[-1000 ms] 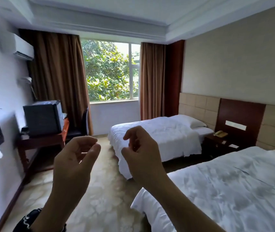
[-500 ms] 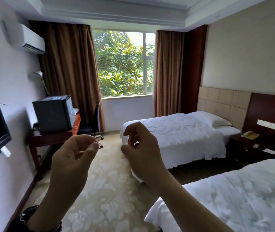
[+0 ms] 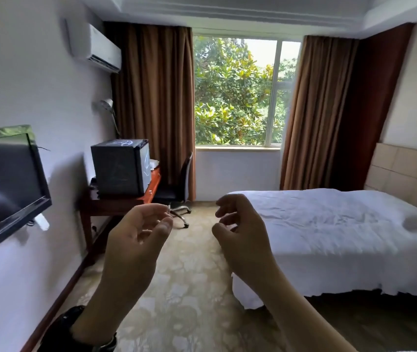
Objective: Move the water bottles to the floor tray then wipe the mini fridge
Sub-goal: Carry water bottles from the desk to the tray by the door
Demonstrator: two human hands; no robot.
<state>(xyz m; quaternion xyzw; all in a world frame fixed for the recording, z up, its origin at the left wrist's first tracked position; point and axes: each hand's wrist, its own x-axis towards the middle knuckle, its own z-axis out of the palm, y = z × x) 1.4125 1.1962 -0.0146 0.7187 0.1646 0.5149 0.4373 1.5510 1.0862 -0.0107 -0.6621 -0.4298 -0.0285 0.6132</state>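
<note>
Closer now than a second ago, the mini fridge [image 3: 121,166] has grown in view and the near bed that filled the lower right has slid out of sight, so the person has walked up the room toward the window. Both hands stay raised in front at chest height, and they have drifted a little further apart.

Along the left wall a dark television [image 3: 4,189] juts out, well short of the wooden desk [image 3: 123,201]. That dark, box-shaped mini fridge stands on the desk's near end, door shut, its top and side streaked with pale marks. Something white lies on the desk just behind it; I cannot tell what. A black office chair [image 3: 180,181] is drawn up at the desk's far end beside the brown curtains [image 3: 154,107], its wheeled base out on the patterned carpet [image 3: 189,288]. Above, an air conditioner [image 3: 95,48] hangs on the wall and a silver lamp [image 3: 109,107] leans out below it. A bed [image 3: 329,235] with white sheets takes the right side, leaving an open strip of carpet between it and the desk. No water bottles or floor tray are visible from here, and with the door closed the fridge's contents are hidden.

The left hand [image 3: 136,240], a dark band at the wrist, is held palm inward with fingers loosely curled, grasping nothing. The right hand [image 3: 240,229] mirrors it, fingers softly bent, also holding nothing. Neither touches anything.
</note>
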